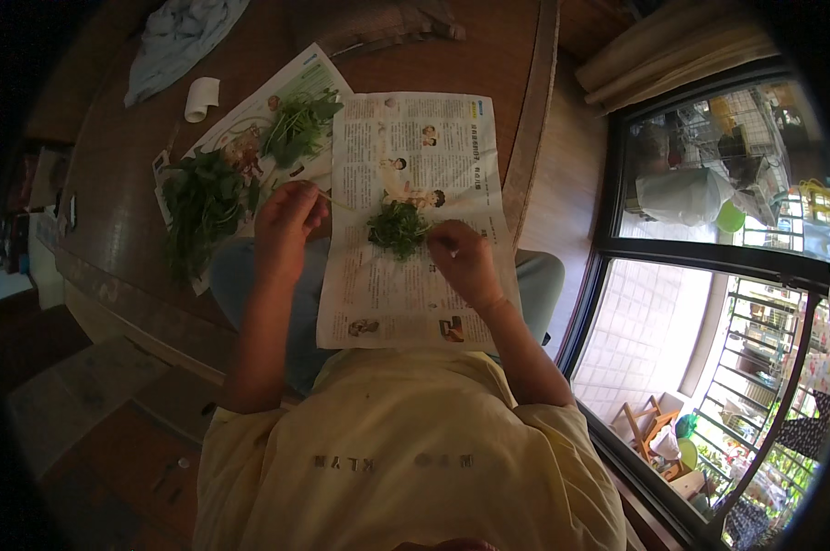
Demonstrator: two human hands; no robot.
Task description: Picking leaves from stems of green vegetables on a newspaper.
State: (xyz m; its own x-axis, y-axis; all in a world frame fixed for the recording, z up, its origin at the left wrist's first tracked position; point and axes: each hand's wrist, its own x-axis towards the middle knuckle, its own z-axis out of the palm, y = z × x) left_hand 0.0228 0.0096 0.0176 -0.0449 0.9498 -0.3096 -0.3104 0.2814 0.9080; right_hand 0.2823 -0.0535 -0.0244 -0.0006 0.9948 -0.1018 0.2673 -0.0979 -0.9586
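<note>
My left hand (287, 224) pinches a thin pale plant stem (337, 202) between thumb and fingertips, above the left edge of a newspaper sheet (415, 303). That sheet lies across my lap. On its middle rests a small heap of leafy greens (398, 231). My right hand (464, 260) is at the heap's right edge, fingers curled inward; whether something is held in them is hidden. Left of my left hand, a larger bunch of leafy greens (205, 200) lies on a second newspaper (308, 72). Thinner green stems with leaves (301, 127) lie farther up on it, beside reddish-brown plant scraps (244, 153).
Both newspapers overlap a brown wooden platform (442, 65). A white paper roll (201, 98) and pale blue cloth (181, 41) lie at its far left, a brown cushion (374, 24) at the back. To the right stands a dark-framed glass door (597, 275).
</note>
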